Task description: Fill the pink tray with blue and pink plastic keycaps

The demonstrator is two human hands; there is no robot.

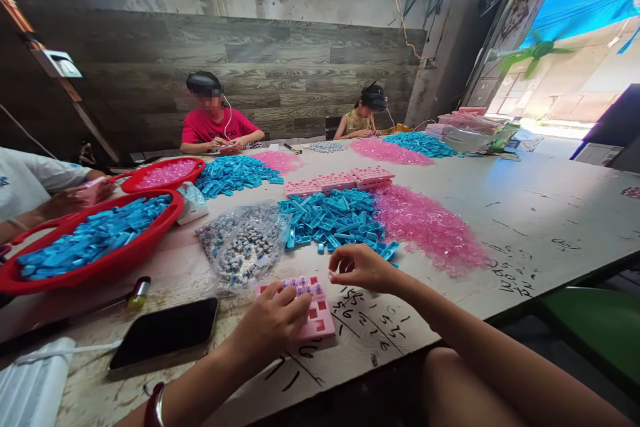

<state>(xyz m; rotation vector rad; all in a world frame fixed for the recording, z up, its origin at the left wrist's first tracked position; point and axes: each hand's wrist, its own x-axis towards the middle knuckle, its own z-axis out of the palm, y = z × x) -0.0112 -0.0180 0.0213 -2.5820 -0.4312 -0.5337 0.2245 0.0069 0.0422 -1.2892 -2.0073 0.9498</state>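
Observation:
A pink tray with square holes (pixel 320 323) lies near the table's front edge. Several small clear-and-purple pieces (pixel 303 285) sit in its far rows, while nearer holes show no pieces. My left hand (pixel 275 320) is closed over the tray's left side, fingers bent down against it. Just right of the tray, my right hand (pixel 357 267) hovers with thumb and forefinger pinched on a tiny pale piece, too small to name. Beyond the hands are a heap of blue plastic pieces (pixel 335 217), a heap of clear pink pieces (pixel 430 227) and a plastic bag of small metal-and-blue parts (pixel 245 247).
Stacked pink trays (pixel 337 181) stand behind the blue heap. A phone (pixel 165 333) and red baskets (pixel 155 243) of blue and pink pieces occupy the left. Two people sit across the table; another person's hands (pixel 95 190) hold something pink at left. Handwritten figures (pixel 370 317) mark the tabletop.

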